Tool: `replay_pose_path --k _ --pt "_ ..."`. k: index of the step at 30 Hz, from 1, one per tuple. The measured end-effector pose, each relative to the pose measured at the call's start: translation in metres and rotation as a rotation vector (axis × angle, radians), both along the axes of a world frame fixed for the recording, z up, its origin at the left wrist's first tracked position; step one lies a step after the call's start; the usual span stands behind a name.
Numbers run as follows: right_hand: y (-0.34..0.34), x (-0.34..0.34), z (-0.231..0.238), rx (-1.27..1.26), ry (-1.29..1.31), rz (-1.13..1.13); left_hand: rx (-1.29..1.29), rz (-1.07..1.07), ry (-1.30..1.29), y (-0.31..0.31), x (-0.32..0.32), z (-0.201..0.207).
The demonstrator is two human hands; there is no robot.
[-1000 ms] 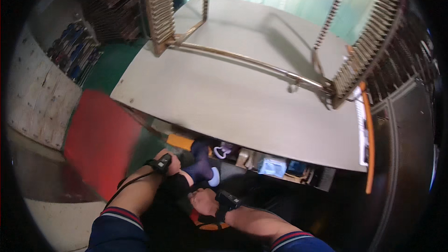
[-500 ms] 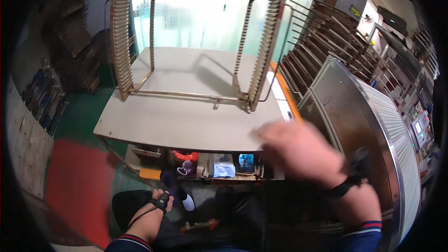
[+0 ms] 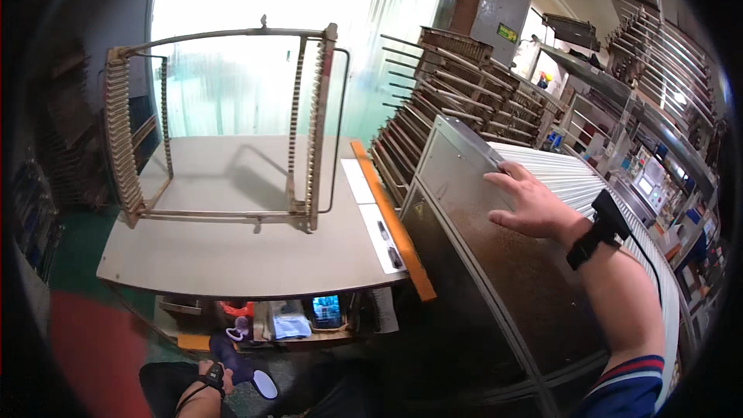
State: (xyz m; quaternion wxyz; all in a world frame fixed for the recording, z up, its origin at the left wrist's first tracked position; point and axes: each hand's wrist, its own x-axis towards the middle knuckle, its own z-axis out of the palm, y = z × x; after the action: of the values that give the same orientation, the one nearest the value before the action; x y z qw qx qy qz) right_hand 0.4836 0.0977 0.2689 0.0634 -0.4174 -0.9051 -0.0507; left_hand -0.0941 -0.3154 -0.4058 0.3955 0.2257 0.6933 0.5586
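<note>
My right hand (image 3: 530, 205) reaches out over the metal cabinet (image 3: 457, 159) on the right, with thumb and fingers spread and nothing in them. Its fingertips are by the cabinet's top edge; whether they touch cannot be made out. My left hand (image 3: 217, 379) is low, by my knee, and its fingers are mostly hidden. A slotted metal rack frame (image 3: 205, 214) stands upright on the pale table (image 3: 193, 263), apart from both hands. Its two sides carry rows of notches.
An orange strip (image 3: 391, 217) runs along the table's right edge beside white sheets (image 3: 357, 182) and dark small items. Similar racks (image 3: 457, 93) are stacked behind the cabinet. Ribbed white rollers or slats (image 3: 549, 162) extend to its right. Under the table, a shelf holds a lit screen (image 3: 326, 311).
My view has turned to the right, so the table and rack frame sit further left. My right hand has moved from over the table's right corner to the cabinet, its fingers now spread.
</note>
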Motion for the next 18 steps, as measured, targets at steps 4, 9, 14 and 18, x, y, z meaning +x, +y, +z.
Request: replay_pose_path --k 4,9,14,18 --pt "0.003 0.0 -0.001 -0.005 -0.044 0.035 -1.103 -1.035 1.262 0.043 0.036 0.065" --pt "0.007 -0.004 -0.001 -0.03 0.029 -0.002 -0.805 -0.518 1.049 0.0 -0.018 -0.013" --pt "0.013 0.012 -0.002 0.15 -0.049 -0.103 -0.952 -0.574 1.153 0.048 0.025 -0.01" --pt "0.044 0.046 -0.006 0.131 -0.05 -0.032 -0.928 -0.777 1.269 0.048 0.017 0.011"
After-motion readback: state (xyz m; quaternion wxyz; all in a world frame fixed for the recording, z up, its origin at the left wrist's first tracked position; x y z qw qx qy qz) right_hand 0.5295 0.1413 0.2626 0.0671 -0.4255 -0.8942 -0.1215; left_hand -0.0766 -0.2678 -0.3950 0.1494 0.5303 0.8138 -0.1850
